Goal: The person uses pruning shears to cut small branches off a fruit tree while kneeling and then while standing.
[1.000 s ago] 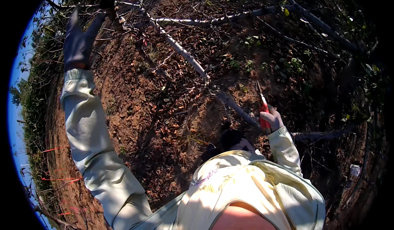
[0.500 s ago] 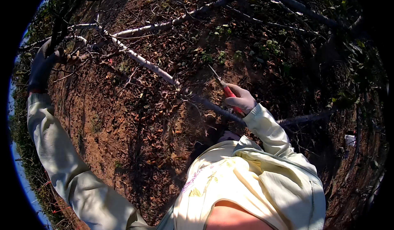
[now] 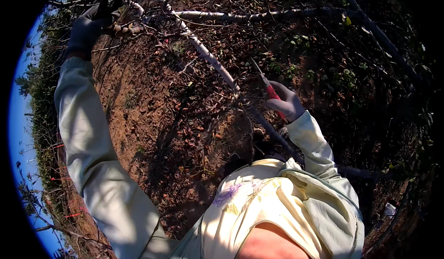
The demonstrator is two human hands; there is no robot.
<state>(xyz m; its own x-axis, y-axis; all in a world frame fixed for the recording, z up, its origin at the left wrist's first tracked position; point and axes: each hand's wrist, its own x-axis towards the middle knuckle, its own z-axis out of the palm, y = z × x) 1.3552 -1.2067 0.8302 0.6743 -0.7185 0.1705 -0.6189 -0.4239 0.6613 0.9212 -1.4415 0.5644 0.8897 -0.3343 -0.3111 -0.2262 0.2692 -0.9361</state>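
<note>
At the upper left my left hand (image 3: 88, 30), in a dark glove, is raised with the arm stretched out. Its fingers are closed round a branch (image 3: 126, 29), partly in shadow. Right of centre, my gloved right hand (image 3: 287, 103) is closed on red-handled pruning shears (image 3: 273, 92). Their slim metal blades point up and left, away from me, and touch no branch that I can make out. Beside the blades ends the sunlit part of a pale branch (image 3: 208, 55), which runs on as a dark limb (image 3: 268, 127) below my right hand.
Another pale limb (image 3: 249, 17) crosses the far side, and a darker one (image 3: 384, 42) slants down at the right. Dry leaves and reddish soil (image 3: 125, 125) cover the ground. A small white object (image 3: 390, 209) lies at the lower right. Green plants (image 3: 300, 42) grow beyond my right hand.
The view has shifted, so branches and both hands appear farther right, with my left hand higher in the picture. Both hands keep their hold; the shears still point away from me.
</note>
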